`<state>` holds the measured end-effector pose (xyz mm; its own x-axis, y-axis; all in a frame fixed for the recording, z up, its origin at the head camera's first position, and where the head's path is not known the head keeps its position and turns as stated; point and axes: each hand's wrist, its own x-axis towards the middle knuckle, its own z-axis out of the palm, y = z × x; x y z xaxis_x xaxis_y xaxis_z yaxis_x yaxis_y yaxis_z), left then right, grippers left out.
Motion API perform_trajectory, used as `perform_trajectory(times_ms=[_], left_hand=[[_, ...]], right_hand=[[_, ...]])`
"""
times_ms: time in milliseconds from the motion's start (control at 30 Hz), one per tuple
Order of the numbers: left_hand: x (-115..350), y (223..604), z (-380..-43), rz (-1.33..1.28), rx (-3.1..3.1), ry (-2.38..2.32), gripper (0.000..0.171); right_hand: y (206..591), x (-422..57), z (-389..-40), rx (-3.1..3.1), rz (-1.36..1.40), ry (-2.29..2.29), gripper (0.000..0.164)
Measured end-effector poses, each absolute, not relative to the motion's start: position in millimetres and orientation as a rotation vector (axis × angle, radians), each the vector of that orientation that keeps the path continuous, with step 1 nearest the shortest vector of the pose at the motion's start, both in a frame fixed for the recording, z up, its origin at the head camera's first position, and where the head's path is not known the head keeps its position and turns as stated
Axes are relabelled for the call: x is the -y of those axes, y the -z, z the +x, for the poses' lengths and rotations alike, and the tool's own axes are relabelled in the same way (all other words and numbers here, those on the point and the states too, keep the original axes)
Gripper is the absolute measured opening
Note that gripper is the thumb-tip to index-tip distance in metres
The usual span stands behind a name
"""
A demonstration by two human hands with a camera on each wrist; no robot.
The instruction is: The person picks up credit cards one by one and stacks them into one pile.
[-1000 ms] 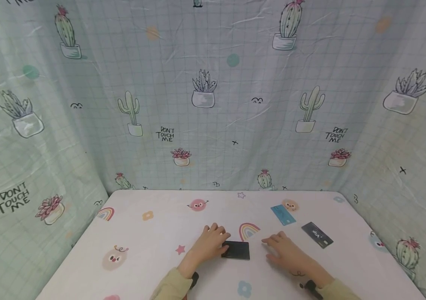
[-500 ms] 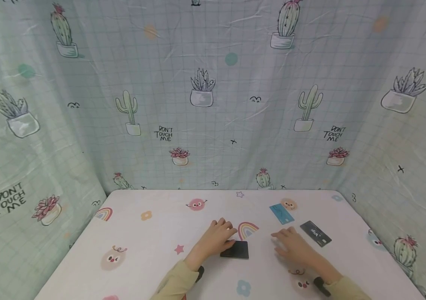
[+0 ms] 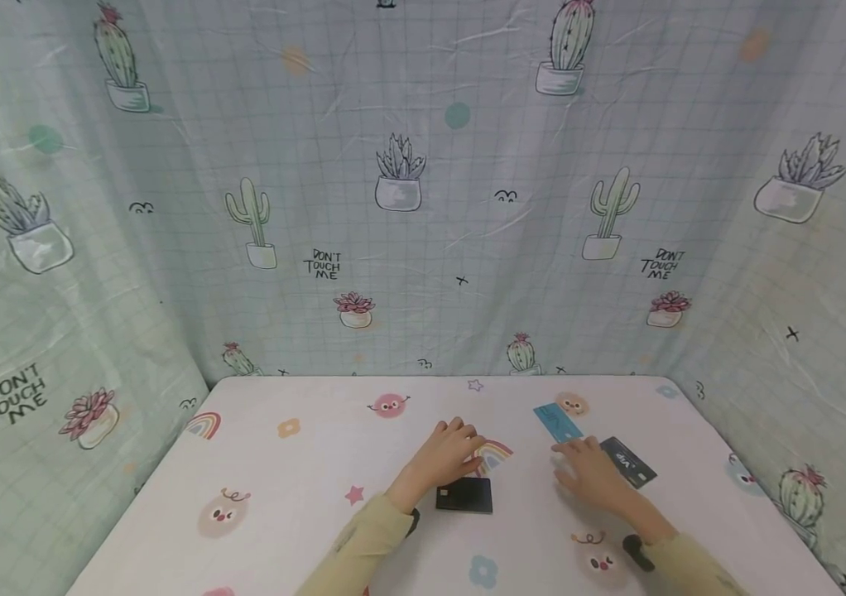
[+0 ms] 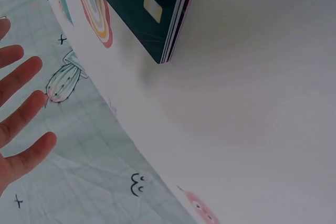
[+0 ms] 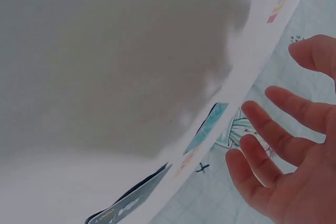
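Observation:
A stack of several dark cards (image 3: 465,497) lies near the middle of the table; the left wrist view shows its layered edges and a gold chip on the top card (image 4: 137,1). Just beyond the stack hovers my left hand (image 3: 444,458), fingers spread and holding nothing. My right hand (image 3: 593,476) is over the table to the right, its fingers loose and bare in the right wrist view. Its fingertips come close to a blue card (image 3: 557,422). A black VIP card (image 3: 628,463) lies beside that hand, partly overlapped by it in the head view.
The white table (image 3: 274,480) carries printed rainbows, flowers and faces. A cactus-print curtain (image 3: 423,273) hangs behind it and along both sides.
My left hand has come off the dark card stack and moved forward and right, baring its gold chip. My right hand has shifted right, toward the blue and VIP cards.

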<state>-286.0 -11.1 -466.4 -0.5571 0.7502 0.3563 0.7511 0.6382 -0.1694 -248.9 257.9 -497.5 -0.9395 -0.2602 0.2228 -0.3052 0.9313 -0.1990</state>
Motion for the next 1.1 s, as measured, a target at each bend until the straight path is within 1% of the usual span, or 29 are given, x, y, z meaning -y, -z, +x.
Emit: perform_trajectory(times_ms=[233,333,600,833,1100], left_hand=[[-8.2,461.0,-299.2,-1.207,2.464,-0.058,0.025],[-16.2,459.6,-305.4,-1.213,2.444,-0.073,0.025],[-36.1,462.3,-320.3,-1.21,2.397,-0.138,0.025],[-53.2,470.7,-327.7,-1.183,2.424,-0.165,0.026],[-61.5,477.4,-328.3,-1.146,2.478,-0.172,0.023]], right_hand=[[487.8,-261.1,-260.2,2.884,0.32,-0.303,0.036],[486.3,-262.6,-267.3,2.88,0.296,-0.281,0.038],[493.2,-268.0,-291.1,2.958,0.136,-0.266,0.057],[501.3,-271.4,-307.9,3.039,-0.009,-0.243,0.063],[506.6,-270.7,-315.3,3.101,-0.045,-0.253,0.07]])
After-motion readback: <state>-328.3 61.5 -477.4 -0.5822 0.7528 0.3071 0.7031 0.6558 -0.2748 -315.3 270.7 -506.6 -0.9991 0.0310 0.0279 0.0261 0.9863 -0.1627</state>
